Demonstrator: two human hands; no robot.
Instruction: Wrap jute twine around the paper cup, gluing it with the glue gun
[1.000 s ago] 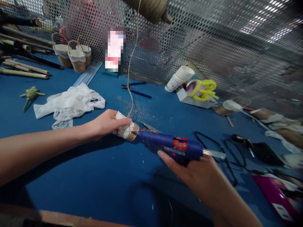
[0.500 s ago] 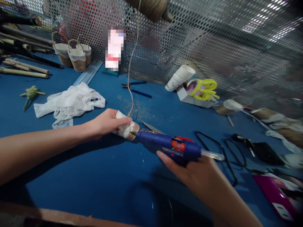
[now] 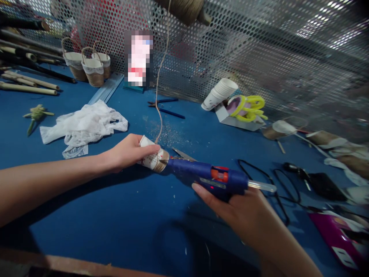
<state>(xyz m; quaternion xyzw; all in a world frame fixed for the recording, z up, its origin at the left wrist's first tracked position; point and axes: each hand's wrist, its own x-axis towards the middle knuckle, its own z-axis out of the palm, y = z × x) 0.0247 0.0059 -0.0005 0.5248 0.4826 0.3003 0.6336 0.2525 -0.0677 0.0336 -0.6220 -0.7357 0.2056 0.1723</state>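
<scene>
My left hand [image 3: 131, 152] is closed around a white paper cup [image 3: 150, 161] that lies tilted on its side just over the table. Twine is wound about the cup's base end, and the loose twine [image 3: 157, 92] runs from it up to a spool [image 3: 187, 9] at the top. My right hand [image 3: 233, 204] grips a blue hot glue gun [image 3: 196, 172] with a clear glue stick at its back. The gun's nozzle points at the twine-wrapped part of the cup, touching it or very close. Behind the gun, scissors [image 3: 183, 154] are partly hidden.
White lace [image 3: 86, 123] lies at the left, below several twine-covered baskets [image 3: 93, 73]. Pliers [image 3: 167, 109] rest mid-table. Stacked paper cups [image 3: 220, 93] and a small box [image 3: 239, 121] with yellow pipe cleaners stand by the mesh panel. A black cord [image 3: 268, 179] winds at right.
The glue gun and my right hand have shifted slightly to the right. My left hand keeps hold of the cup in nearly the same place.
</scene>
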